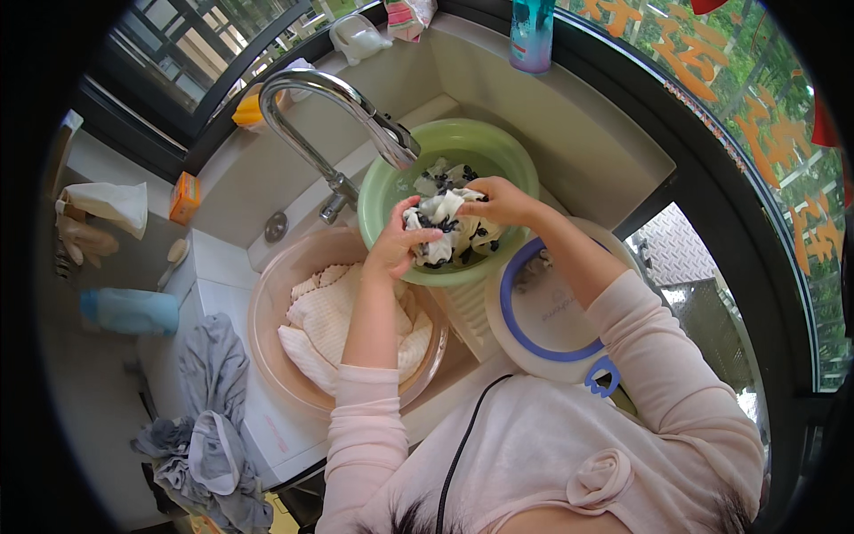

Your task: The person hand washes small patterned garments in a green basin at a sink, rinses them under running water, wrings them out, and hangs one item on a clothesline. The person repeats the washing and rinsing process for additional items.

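Observation:
Both of my hands grip a bunched white cloth with a black pattern (440, 230), held over a green plastic basin (527, 160). My left hand (400, 241) cups its left side, while my right hand (495, 200) grasps it from the upper right. Part of the same patterned fabric hangs down into the basin, where water shows around it. Left of the green basin stands a pinkish translucent tub (267, 314) with a cream textured cloth (327, 307) inside; my left forearm passes above it.
A chrome faucet (320, 77) arches over the green basin's edge. At right are a white basin with a blue rim (510, 310) and a ribbed washboard (470, 310). Grey clothing (217, 374), a blue bottle (130, 312) and an orange box (185, 198) lie or stand at left.

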